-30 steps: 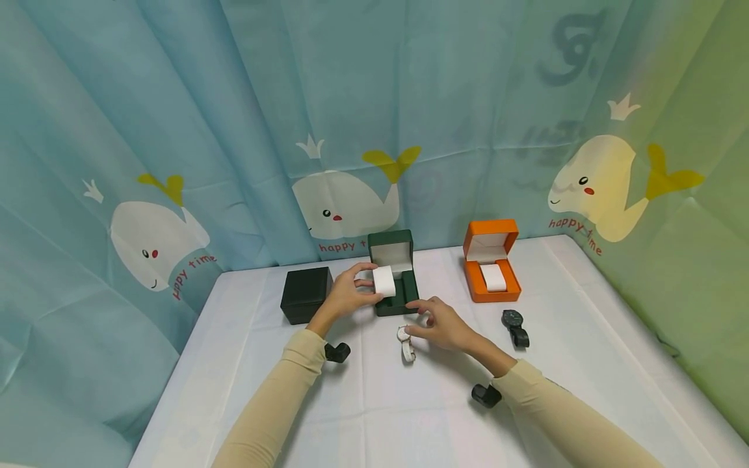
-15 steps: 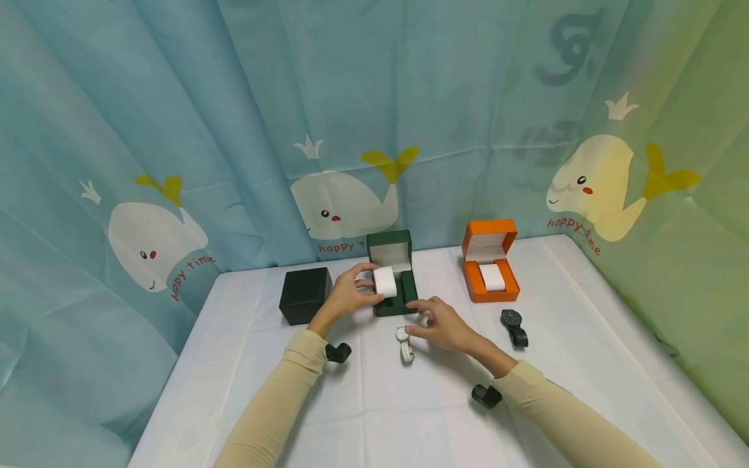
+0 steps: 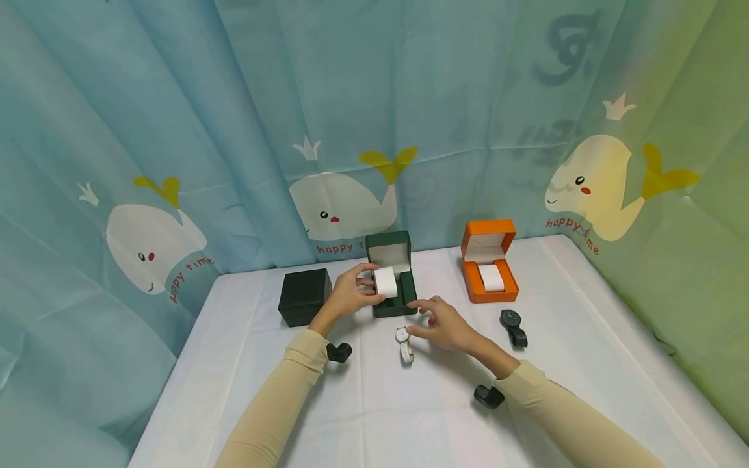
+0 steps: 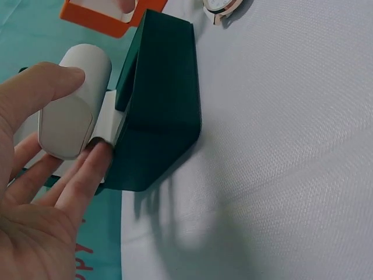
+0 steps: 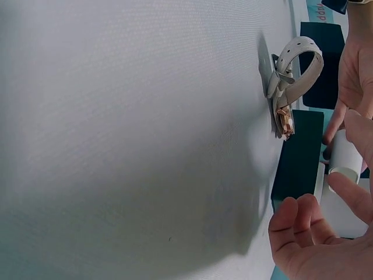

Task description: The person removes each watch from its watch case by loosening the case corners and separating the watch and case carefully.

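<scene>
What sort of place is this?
Perhaps a makeshift indoor work corner: a white-covered table in front of whale-print curtains, with a white watch lying near an open green box.

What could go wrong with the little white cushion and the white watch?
The left hand holds the white cushion between thumb and fingers at the open green box, so it might slip and drop. The right hand is very close to the white watch, so it could knock it.

Left wrist: watch (image 4: 221,4) cropped; orange box (image 4: 93,23) too.
</scene>
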Available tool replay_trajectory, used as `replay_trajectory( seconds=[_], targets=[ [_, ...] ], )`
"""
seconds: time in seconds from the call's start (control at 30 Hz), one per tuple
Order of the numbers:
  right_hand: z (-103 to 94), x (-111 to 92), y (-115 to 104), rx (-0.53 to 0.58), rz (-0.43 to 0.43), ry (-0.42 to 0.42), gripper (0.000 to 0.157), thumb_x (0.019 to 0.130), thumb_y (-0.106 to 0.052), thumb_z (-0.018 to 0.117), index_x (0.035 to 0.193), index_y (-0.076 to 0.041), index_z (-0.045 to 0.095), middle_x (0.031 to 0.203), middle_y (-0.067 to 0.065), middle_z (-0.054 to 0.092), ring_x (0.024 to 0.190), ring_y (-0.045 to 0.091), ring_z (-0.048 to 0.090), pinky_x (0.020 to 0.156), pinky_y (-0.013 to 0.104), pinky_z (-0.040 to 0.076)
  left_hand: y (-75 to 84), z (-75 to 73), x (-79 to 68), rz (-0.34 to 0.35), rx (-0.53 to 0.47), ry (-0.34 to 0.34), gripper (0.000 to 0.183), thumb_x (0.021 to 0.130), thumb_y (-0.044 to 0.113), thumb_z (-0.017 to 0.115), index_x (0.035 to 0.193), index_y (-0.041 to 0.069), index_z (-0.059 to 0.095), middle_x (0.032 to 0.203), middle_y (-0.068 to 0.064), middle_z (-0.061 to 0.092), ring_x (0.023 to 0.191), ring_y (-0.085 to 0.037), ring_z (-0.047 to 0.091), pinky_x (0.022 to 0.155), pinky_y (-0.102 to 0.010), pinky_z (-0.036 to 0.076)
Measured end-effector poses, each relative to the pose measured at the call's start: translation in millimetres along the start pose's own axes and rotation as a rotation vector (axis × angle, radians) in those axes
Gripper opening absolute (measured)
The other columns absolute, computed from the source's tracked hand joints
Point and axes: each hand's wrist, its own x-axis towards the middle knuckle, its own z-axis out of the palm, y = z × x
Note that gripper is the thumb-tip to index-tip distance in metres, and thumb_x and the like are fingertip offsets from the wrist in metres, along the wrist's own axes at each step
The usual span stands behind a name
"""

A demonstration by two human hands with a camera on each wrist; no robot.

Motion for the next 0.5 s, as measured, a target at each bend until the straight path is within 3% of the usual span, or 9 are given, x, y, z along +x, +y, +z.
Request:
replay_trajectory(
  seconds=[0.23,0.5],
  targets=[
    [-0.3,-1.5,2.2,-0.019,0.023,0.007,0.052,0.093,-0.028,0.079,0.137,-0.005,0.063,0.115,0.019,0.06,0.087,0.024,0.058,0.077,0.037,0.051,1.3,2.8,2.7,0.077,0.188,0.03,0.063,0.081,0.02,0.089,0.137,0.014,0.062,0.124,-0.015,0.067,0.11,-0.033,0.066,0.089,-0.046,0.056],
    [-2.9,-3.7,5.9,-0.008,0.022,0.024,0.052,0.092,-0.027,0.08,0.136,-0.004,0.064,0.114,0.019,0.059,0.086,0.027,0.058,0.077,0.038,0.05,-1.2,4.7,7.4,0.046,0.313,0.035,0.062,0.08,0.031,0.089,0.135,0.019,0.063,0.115,-0.017,0.061,0.105,-0.036,0.057,0.08,-0.046,0.047]
  ],
)
